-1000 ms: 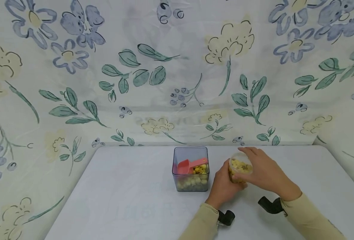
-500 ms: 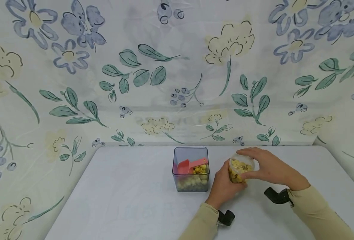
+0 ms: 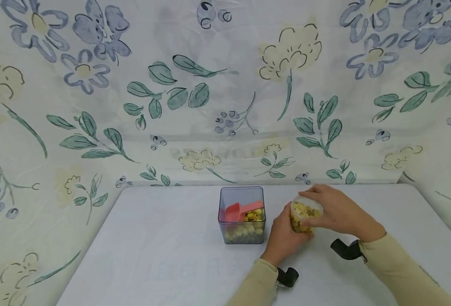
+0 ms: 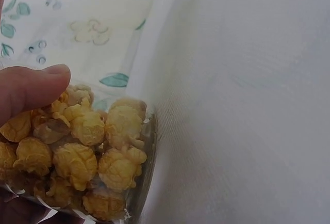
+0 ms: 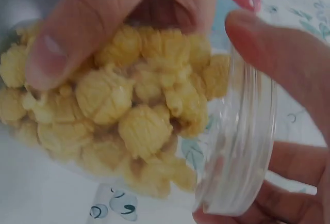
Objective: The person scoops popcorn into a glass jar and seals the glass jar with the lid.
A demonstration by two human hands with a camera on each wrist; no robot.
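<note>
A clear round jar (image 3: 299, 224) of yellow popcorn stands tilted between the two hands, right of centre in the head view. The left hand (image 3: 282, 238) grips the jar's side, its thumb (image 4: 38, 87) lying along the wall in the left wrist view. Around the clear lid (image 5: 240, 141) on the jar's mouth, the right hand (image 3: 340, 212) curls its thumb and fingers. Popcorn (image 5: 103, 97) fills most of the jar, with a gap below the lid in the right wrist view. The jar's underside is hidden in the head view.
Left of the hands stands a square bluish see-through container (image 3: 229, 236) with popcorn inside. A pink scoop (image 3: 233, 213) lies on that popcorn. The white table (image 3: 164, 255) runs back to a flower-printed cloth (image 3: 225, 97).
The right hand turned outward to the right at the lid, then came back left around it. The left hand and jar stayed almost in place.
</note>
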